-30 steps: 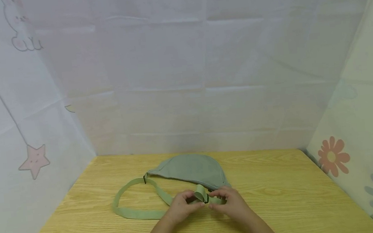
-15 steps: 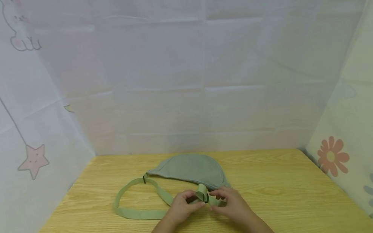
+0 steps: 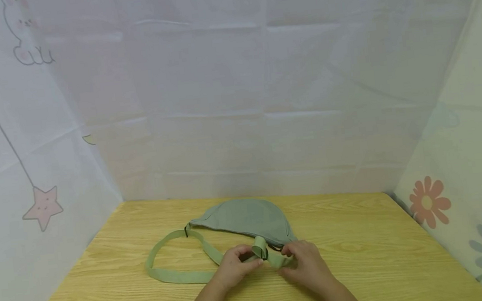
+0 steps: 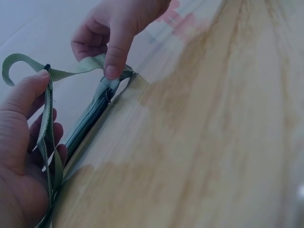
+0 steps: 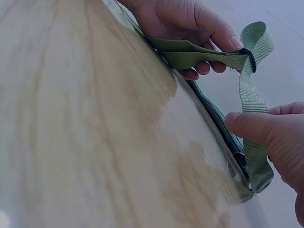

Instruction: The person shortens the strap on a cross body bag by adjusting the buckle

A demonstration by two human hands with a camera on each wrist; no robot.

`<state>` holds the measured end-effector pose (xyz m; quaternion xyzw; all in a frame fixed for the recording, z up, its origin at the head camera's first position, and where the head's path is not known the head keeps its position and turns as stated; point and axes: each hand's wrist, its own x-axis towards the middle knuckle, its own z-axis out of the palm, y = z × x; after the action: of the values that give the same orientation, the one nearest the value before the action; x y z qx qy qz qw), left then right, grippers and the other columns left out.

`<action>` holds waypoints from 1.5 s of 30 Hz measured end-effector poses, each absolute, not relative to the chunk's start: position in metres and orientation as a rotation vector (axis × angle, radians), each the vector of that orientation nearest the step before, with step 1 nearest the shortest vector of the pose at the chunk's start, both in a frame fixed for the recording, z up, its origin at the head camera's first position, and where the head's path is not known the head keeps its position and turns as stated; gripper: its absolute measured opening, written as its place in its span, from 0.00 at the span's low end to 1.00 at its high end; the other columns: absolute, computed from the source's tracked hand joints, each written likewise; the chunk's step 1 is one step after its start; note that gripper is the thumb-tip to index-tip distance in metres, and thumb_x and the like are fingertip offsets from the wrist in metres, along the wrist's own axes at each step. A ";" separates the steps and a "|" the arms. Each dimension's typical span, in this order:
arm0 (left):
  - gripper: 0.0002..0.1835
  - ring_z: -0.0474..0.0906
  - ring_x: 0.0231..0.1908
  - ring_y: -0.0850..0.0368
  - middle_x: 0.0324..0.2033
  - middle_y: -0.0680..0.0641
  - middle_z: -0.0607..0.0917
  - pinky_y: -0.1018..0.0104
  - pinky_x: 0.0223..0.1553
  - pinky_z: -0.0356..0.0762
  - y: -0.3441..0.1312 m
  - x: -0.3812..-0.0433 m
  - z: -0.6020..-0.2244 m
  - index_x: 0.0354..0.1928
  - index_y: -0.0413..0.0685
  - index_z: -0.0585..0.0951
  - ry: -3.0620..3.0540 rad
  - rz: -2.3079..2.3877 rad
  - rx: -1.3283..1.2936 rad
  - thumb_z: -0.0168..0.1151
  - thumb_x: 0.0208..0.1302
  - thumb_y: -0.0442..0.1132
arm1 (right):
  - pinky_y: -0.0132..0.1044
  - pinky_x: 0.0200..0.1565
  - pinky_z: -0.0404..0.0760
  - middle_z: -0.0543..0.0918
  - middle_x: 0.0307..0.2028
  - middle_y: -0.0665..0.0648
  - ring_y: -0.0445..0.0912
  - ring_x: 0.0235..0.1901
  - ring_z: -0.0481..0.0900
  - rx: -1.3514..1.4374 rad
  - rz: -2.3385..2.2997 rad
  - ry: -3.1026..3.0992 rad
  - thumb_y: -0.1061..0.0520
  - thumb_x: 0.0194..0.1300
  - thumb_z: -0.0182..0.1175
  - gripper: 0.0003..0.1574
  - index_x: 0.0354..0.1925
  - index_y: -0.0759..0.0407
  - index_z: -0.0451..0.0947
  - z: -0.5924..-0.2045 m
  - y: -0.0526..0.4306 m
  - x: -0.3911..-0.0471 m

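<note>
A grey-green waist bag (image 3: 246,221) lies on the wooden table, its light green strap (image 3: 179,276) looping out to the left. Close in front of the bag, my left hand (image 3: 234,268) pinches the strap right beside a black slide buckle (image 5: 251,59). A short loop of webbing (image 4: 19,61) stands up out of that buckle. To the right of it, my right hand (image 3: 308,265) pinches the flat webbing (image 5: 251,95) between thumb and fingers, as the right wrist view shows. Both wrist views show the strap stretched between the two hands.
A second black buckle (image 3: 186,232) sits at the bag's left end. The wooden table (image 3: 364,235) is enclosed at the back and sides by pale cloth (image 3: 235,97) printed with a rabbit, star and flowers.
My right hand has slid a little to the right along the strap, away from the buckle, and more webbing shows between the hands. The left hand stays nearly still.
</note>
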<state>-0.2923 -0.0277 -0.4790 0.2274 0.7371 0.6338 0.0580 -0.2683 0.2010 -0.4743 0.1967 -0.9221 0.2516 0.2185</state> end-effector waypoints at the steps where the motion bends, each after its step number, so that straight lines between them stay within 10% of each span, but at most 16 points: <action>1: 0.13 0.79 0.45 0.64 0.45 0.36 0.86 0.72 0.49 0.74 -0.028 -0.293 -0.479 0.45 0.35 0.83 2.231 1.929 0.688 0.68 0.61 0.36 | 0.44 0.47 0.72 0.80 0.31 0.39 0.34 0.34 0.73 0.527 0.709 -2.549 0.52 0.38 0.79 0.22 0.33 0.47 0.79 -0.474 0.201 -0.268; 45: 0.13 0.75 0.44 0.61 0.43 0.44 0.83 0.68 0.48 0.74 -0.011 -0.292 -0.482 0.43 0.38 0.85 2.316 1.865 0.682 0.72 0.56 0.36 | 0.32 0.47 0.73 0.84 0.40 0.42 0.40 0.45 0.72 0.391 1.221 -2.638 0.53 0.50 0.75 0.15 0.39 0.47 0.85 -0.468 0.202 -0.266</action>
<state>-0.2916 -0.0108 -0.4817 0.2232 0.7584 0.6107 0.0455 -0.2656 0.2019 -0.4676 0.1325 -0.8945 0.4140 0.1041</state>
